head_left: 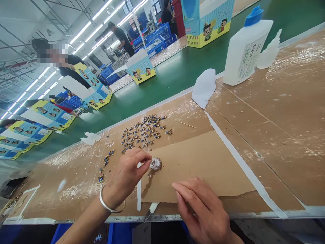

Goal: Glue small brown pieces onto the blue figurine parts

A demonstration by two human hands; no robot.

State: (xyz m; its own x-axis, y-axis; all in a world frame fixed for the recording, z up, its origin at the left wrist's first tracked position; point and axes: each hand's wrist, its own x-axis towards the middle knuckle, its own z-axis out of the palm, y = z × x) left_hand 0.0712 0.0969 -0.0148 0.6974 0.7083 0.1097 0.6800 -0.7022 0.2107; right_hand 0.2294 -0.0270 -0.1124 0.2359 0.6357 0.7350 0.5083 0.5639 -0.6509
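Observation:
My left hand [132, 164], with a silver bangle [104, 203] on the wrist, is closed in a pinch right beside a small clear round container [156, 164] on the cardboard sheet [203, 162]. What sits between its fingertips is too small and hidden to name. My right hand [203, 210] hovers over the sheet's front edge. Its thumb tip lies close to the index finger, and whatever they may hold cannot be made out. Many tiny gold and blue pieces [142, 132] are spread on the table behind my left hand. A tiny piece [149, 175] lies near the container.
A white bottle with blue cap [247, 51] and a small dropper bottle [269, 52] stand at back right. White paper [204, 88] and a thin stick [188, 125] lie nearer. A knife [151, 210] rests at the front edge. Printed boxes [208, 23] and people are beyond.

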